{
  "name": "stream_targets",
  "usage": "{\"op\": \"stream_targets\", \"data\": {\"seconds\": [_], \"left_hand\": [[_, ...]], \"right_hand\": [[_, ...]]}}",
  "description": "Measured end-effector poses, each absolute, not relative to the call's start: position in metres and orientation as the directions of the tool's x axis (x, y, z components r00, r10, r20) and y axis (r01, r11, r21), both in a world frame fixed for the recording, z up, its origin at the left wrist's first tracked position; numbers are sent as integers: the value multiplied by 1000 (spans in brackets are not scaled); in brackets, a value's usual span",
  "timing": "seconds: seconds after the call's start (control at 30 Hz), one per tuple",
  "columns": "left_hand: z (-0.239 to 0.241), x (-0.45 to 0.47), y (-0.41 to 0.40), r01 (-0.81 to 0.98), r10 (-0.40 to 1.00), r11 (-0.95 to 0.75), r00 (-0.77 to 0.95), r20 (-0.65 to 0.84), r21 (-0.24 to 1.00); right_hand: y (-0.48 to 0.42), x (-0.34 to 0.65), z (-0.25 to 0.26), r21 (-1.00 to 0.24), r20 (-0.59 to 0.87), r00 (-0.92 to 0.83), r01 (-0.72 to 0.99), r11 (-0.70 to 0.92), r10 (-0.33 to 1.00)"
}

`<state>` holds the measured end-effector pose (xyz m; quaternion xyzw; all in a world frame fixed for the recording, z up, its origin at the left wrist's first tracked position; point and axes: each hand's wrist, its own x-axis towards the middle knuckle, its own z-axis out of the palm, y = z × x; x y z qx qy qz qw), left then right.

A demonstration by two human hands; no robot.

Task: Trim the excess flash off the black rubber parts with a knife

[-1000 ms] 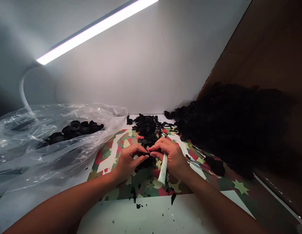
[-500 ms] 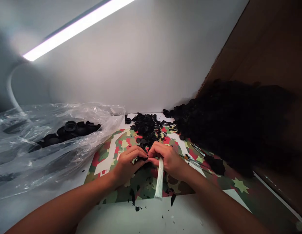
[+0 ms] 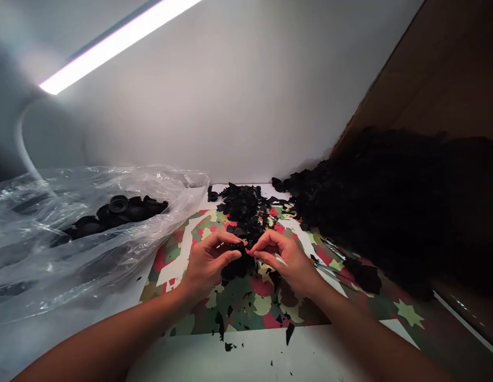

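My left hand (image 3: 208, 263) and my right hand (image 3: 288, 261) meet over a camouflage-patterned mat (image 3: 246, 305). Both pinch a small black piece (image 3: 241, 248) between their fingertips. The right hand also grips a thin white-handled tool (image 3: 280, 259), mostly hidden by the fingers. Under the hands lies a small heap of black scraps (image 3: 239, 268). A bigger heap of black scraps (image 3: 243, 209) sits just beyond the fingers.
A clear plastic bag (image 3: 83, 233) on the left holds several black round parts (image 3: 119, 208). A large dark pile (image 3: 393, 207) fills the right side against a brown board. A light bar (image 3: 119, 42) hangs overhead. Black flakes dot the white tabletop (image 3: 250, 355).
The white tool that hung down from my right hand has swung up and now shows only as a short tip. Both hands have shifted slightly away from me, still pinching the black piece.
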<state>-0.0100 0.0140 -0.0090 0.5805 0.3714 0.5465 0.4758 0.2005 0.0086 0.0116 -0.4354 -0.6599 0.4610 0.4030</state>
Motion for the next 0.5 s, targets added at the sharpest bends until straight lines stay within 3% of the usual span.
{"op": "stream_targets", "data": {"seconds": [0.27, 0.5], "left_hand": [[-14, -8, 8, -58, 914, -356, 188, 360, 933], [-14, -4, 4, 213, 837, -540, 236, 493, 814]], "right_hand": [[-5, 186, 14, -955, 154, -206, 221, 199, 966], [-14, 180, 14, -818, 388, -194, 378, 434, 901]]}}
